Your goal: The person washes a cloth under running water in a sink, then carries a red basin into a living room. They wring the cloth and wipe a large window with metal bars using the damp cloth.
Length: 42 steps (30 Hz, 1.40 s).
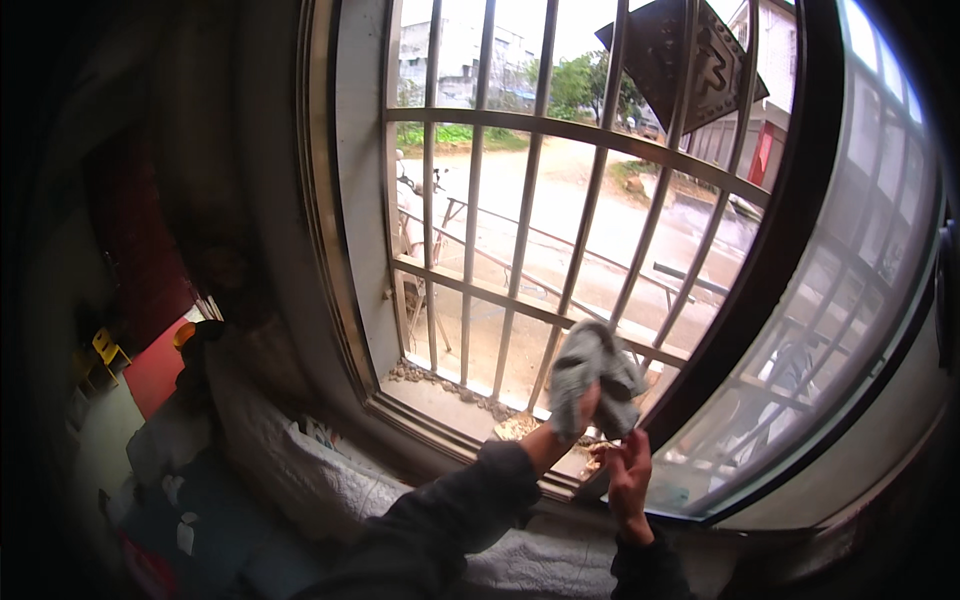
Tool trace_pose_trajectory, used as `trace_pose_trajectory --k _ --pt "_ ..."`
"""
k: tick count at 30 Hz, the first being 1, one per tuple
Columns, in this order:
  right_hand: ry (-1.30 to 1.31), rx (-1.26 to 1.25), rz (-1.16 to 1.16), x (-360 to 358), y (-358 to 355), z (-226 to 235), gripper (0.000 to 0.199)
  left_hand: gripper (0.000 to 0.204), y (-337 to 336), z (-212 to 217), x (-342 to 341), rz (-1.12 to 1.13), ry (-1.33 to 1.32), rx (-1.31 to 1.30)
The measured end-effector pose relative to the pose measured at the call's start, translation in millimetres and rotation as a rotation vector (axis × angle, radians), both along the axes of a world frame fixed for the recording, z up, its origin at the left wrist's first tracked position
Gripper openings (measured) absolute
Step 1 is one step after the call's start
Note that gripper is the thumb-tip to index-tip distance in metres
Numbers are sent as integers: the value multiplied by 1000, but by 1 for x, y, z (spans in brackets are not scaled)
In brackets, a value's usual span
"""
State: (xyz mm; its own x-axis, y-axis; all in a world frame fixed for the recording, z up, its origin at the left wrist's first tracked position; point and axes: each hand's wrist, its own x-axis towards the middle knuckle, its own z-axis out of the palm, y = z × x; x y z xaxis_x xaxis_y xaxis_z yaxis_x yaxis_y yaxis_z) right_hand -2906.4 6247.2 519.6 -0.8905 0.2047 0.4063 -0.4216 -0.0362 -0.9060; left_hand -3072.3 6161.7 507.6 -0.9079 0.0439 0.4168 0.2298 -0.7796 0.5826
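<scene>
Fingers of the left hand [578, 412] clutch a soft, crumpled grey cloth [592, 375], lower centre-right, its long axis rising against the metal window bars [530, 180], while the right hand [628, 472] pinches its hanging lower edge.

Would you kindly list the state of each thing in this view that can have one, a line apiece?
Grey cloth: crumpled, held up at the window's lower corner.
Left hand: closed on the grey cloth.
Right hand: raised just below the cloth, fingers bent; grip unclear.
Sliding window pane: pushed to the right, leaving the opening uncovered.
Metal window bars: fixed across the opening.
Window track: gritty with debris.
</scene>
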Motion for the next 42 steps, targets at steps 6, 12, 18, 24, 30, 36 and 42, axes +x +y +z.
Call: trace_pose_trajectory --k 6,12,18,24,30,36,42 --pt "-322 24 125 -12 -15 -55 30 28 -121 -73 9 -128 -838 3" --pt "-208 53 178 -76 -70 -27 26 26 -263 -6 -23 -208 -273 156" --pt "88 178 -31 -125 -97 71 26 30 -360 167 -180 853 430 -428" --pt "46 249 -182 -132 -121 114 23 47 -369 300 -329 1201 720 -1169" --pt "235 588 -185 -189 -151 168 24 34 -321 308 -358 1545 370 -1568" --pt "443 699 -173 -270 -202 233 18 30 -282 281 -320 1621 588 -929" --pt "795 1065 -884 -360 -205 285 39 29 -283 300 -306 1279 906 -1440"
